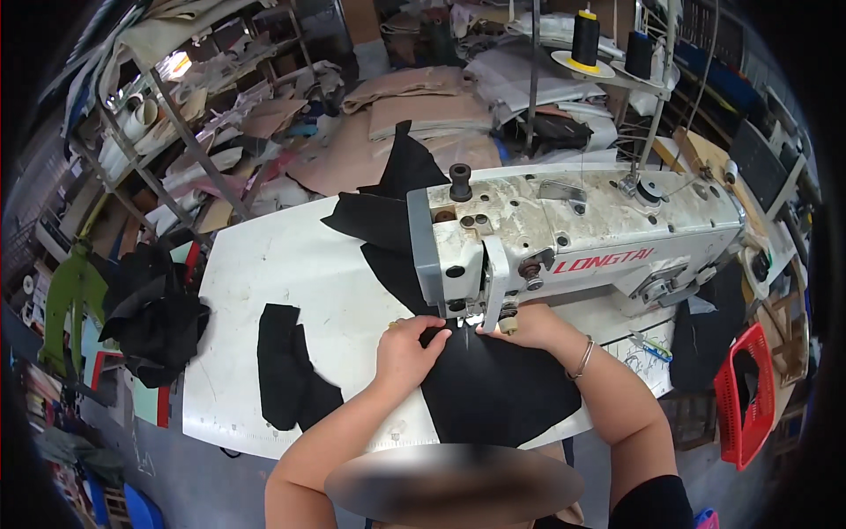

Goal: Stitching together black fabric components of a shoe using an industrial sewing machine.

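Note:
A white sewing machine (564,238) stands on a white table. Under its presser foot (471,321) lies a black fabric piece (502,392), its wide part spread toward me. My left hand (410,354) is closed, thumb and forefinger pinching the fabric just left of the needle. On the other side, my right hand (533,328) grips the fabric close to the presser foot; the machine head hides part of its fingers. More black fabric (383,220) lies behind and left of the machine head. Two small black cut pieces (291,370) rest on the table at left.
The white table (238,291) has a ruler strip along its near edge. A heap of black fabric (150,309) is at far left, beside a green metal part (66,300). Thread cones (585,40) stand behind the machine. A red basket (747,397) is at right.

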### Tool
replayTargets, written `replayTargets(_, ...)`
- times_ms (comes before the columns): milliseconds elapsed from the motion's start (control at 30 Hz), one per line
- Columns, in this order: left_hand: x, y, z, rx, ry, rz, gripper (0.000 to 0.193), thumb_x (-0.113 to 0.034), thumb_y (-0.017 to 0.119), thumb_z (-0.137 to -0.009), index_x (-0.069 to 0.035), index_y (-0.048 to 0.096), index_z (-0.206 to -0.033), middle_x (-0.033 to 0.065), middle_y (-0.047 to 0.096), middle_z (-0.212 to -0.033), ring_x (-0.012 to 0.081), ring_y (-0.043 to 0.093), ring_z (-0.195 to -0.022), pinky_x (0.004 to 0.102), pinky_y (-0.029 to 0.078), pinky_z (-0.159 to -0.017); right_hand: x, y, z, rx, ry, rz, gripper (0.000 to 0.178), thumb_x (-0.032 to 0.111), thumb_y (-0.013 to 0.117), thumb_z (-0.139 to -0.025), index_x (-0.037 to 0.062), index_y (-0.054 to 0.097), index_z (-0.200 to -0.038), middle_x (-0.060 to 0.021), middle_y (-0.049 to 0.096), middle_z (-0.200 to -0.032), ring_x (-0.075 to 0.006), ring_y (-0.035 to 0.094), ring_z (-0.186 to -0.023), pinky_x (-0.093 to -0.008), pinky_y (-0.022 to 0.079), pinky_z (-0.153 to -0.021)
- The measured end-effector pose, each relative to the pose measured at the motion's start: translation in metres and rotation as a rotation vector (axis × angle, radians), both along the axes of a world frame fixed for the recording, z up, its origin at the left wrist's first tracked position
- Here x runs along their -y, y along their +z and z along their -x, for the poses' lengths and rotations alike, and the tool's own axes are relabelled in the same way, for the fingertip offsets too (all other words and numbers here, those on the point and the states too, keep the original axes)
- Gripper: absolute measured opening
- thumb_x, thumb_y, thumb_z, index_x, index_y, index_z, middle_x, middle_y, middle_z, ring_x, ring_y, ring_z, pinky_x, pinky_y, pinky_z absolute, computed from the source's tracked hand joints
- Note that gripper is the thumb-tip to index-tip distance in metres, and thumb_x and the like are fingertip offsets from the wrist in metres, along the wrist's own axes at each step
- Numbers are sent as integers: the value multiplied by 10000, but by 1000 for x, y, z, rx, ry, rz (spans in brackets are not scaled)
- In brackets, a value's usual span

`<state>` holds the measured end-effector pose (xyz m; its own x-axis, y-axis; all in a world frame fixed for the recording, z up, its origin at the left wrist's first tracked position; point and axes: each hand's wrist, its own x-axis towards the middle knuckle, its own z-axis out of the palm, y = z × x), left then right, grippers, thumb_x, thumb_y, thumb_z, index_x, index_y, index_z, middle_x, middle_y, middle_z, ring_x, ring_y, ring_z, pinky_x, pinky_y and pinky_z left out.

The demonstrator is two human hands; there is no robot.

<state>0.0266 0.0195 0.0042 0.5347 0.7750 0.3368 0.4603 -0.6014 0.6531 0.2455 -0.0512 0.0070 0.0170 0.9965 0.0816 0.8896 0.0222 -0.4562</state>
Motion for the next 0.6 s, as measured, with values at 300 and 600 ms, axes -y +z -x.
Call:
replayTargets(300, -1, -2, 1, 5, -13, -23, 204, -219, 739, -764, -106, 710, -931, 88, 678, -801, 249, 607, -692, 343, 497, -662, -2, 11, 1, -209, -38, 187, 756, 558, 680, -761, -53, 547, -1186, -257, 552, -1197, -386, 523, -1135, -429, 404, -979)
replayTargets(600, 1, -1, 1, 18, -8, -16, 200, -223, 736, -769, -87, 709, -913, 98, 674, -823, 273, 620, -716, 345, 496, -697, 1, 10, 7, -107, -94, 15, 351, 391, 774, -760, 103, 714, -953, -49, 709, -953, -200, 669, -913, -319, 510, -833)
